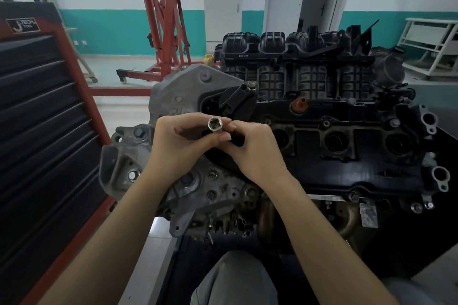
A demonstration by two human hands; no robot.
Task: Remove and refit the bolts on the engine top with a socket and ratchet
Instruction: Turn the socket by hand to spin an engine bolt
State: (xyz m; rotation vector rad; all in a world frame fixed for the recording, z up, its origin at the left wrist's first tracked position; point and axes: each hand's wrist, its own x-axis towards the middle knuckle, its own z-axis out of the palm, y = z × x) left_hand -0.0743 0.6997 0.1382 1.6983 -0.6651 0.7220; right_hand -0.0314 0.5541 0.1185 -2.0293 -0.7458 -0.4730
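A silver socket [215,124] points its open end up at me, held above the engine's left end. My left hand [181,142] wraps around it from the left, and my right hand [252,150] pinches it from the right with thumb and fingertips. Whatever the socket sits on is hidden inside my hands; no ratchet handle shows. The engine top [347,171] is a black valve cover with round plug wells. Bolts show along it, one at the cover's right side [394,122] and one by the oil filler cap [252,84].
A black-and-red tool cabinet [44,131] stands close on my left. A red engine hoist [163,27] is behind, beside a grey electrical cabinet [223,5]. The black intake manifold [309,57] rises at the engine's far side. A white rack [436,44] stands at the far right.
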